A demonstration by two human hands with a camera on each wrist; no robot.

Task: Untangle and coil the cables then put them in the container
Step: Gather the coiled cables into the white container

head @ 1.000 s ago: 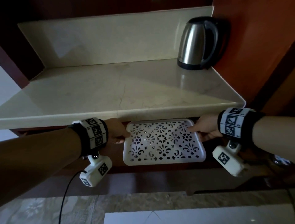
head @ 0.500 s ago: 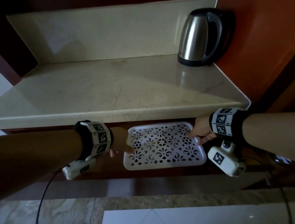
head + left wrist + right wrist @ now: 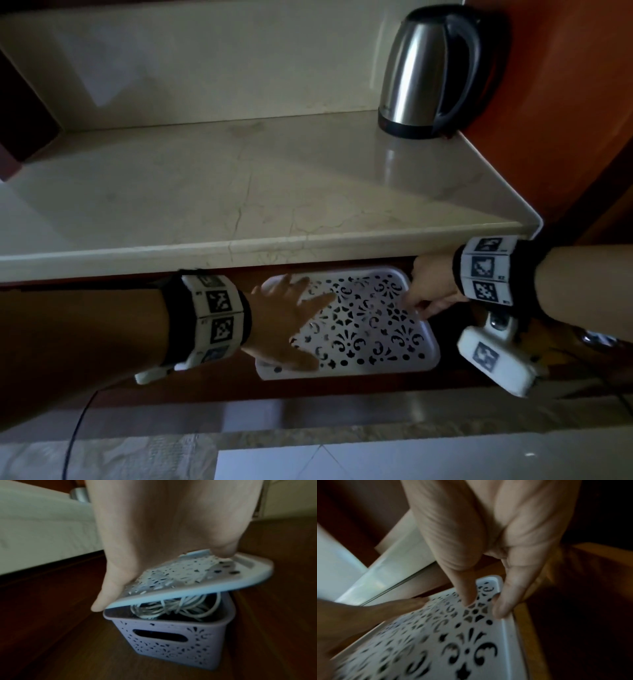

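A white perforated lid lies tilted on a lavender perforated basket, just under the counter's front edge. Coiled white cables show in the gap between lid and basket rim. My left hand lies on the lid's left part with its fingers spread and straight; in the left wrist view the palm presses on the lid. My right hand pinches the lid's far right edge. In the right wrist view its thumb sits on top of the lid and a finger curls round the rim.
A steel kettle stands at the back right of the marble counter, whose edge overhangs the basket. The basket sits on a dark wooden surface. A thin black cord hangs from my left wrist above the tiled floor.
My left hand left the lid's left edge and now lies flat on top of it. The right hand stays pinched on the right edge.
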